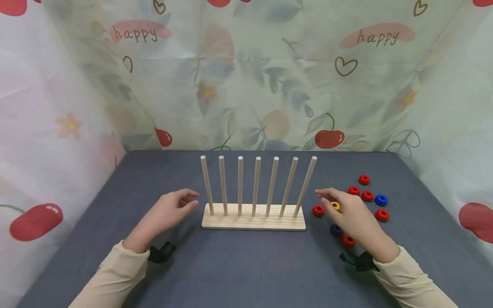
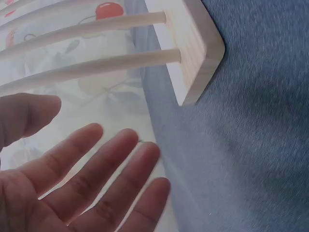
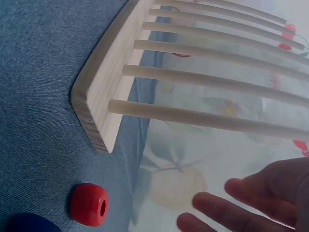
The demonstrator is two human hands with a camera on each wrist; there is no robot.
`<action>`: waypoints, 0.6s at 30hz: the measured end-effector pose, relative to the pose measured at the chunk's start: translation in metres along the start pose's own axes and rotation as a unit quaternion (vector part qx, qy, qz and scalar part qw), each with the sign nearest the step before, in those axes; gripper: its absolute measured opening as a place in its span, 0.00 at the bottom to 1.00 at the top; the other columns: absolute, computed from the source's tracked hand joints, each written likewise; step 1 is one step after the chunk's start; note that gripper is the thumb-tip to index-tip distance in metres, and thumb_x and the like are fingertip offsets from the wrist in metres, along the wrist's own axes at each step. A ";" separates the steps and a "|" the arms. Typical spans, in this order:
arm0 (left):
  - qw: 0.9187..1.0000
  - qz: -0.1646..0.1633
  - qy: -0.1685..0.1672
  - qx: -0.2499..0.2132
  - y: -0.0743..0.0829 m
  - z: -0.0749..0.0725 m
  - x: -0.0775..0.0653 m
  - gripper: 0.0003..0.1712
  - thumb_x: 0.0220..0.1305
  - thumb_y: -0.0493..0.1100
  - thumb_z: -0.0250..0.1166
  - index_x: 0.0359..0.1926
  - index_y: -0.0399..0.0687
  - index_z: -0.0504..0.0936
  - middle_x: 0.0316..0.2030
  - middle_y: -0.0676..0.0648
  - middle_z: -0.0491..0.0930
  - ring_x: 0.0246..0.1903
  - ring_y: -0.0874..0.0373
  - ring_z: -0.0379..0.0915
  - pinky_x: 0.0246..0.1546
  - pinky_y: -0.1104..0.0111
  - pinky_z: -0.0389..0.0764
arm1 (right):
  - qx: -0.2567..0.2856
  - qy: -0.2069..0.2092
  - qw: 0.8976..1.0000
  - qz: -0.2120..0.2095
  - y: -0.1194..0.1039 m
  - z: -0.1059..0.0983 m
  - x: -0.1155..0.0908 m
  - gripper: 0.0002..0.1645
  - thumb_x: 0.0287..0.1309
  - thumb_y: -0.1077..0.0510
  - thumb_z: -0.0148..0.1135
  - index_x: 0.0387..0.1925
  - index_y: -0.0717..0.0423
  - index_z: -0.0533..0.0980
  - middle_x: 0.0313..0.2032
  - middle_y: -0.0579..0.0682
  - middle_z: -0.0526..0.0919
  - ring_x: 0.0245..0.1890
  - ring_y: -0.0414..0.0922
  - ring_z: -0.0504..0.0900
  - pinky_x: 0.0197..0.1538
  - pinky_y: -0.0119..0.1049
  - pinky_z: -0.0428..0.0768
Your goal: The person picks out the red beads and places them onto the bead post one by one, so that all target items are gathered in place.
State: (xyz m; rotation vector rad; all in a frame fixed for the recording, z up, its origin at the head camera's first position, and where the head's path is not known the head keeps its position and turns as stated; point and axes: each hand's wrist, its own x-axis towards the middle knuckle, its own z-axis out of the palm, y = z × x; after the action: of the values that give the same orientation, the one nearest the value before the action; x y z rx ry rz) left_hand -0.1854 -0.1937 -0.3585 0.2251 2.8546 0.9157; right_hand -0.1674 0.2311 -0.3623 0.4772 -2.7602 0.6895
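A pale wooden peg rack point(image 1: 254, 222) stands in the middle of the table, with several upright bare pegs in one row. My left hand point(image 1: 167, 211) hovers off its left end, fingers loosely extended and holding nothing. On the other side, my right hand point(image 1: 352, 214) hangs above a scatter of small beads with holes, its palm free. Partly behind that hand's fingers is a yellow bead point(image 1: 336, 206). Closest to the rack lies a red bead point(image 1: 318, 210), which the right wrist view also catches. Below the hand are a dark blue bead point(image 1: 336, 230) and another red bead point(image 1: 348, 241).
Farther right lie a blue bead point(image 1: 381, 200) and several more red beads, one being a red bead point(image 1: 364, 179) at the back. The dark grey-blue table point(image 1: 246, 265) reaches back to a printed curtain point(image 1: 250, 85), which also hangs along both sides.
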 end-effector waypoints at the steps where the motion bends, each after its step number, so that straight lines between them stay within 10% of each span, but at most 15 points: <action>1: 1.000 0.003 0.002 -0.010 -0.001 0.000 0.000 0.22 0.69 0.51 0.59 0.59 0.46 0.76 0.49 0.43 0.81 0.47 0.49 0.78 0.42 0.56 0.79 | 0.007 0.006 1.000 0.000 0.000 -0.001 0.000 0.15 0.66 0.58 0.58 0.52 0.53 0.78 0.46 0.52 0.85 0.32 0.41 0.82 0.30 0.32 0.78; 11: 0.991 0.015 -0.024 -0.133 -0.010 0.007 0.009 0.34 0.62 0.44 0.67 0.66 0.40 0.66 0.60 0.34 0.72 0.57 0.39 0.71 0.52 0.50 0.76 | 0.077 0.059 0.995 0.026 0.002 -0.010 -0.003 0.16 0.67 0.59 0.56 0.55 0.53 0.76 0.47 0.53 0.85 0.41 0.48 0.85 0.35 0.25 0.77; 18: 0.983 -0.009 -0.055 -0.176 -0.017 0.013 0.018 0.42 0.57 0.45 0.71 0.68 0.40 0.62 0.62 0.33 0.68 0.61 0.38 0.67 0.56 0.48 0.73 | 0.131 0.054 0.989 0.040 0.005 -0.014 -0.008 0.18 0.69 0.51 0.54 0.57 0.48 0.75 0.49 0.53 0.84 0.40 0.19 0.75 0.27 0.29 0.74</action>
State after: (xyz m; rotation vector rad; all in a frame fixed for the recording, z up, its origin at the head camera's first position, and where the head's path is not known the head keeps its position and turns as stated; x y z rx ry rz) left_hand -0.2028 -0.1972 -0.3805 0.2020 2.5342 1.3362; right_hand -0.1602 0.2440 -0.3552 0.3704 -2.6114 1.0719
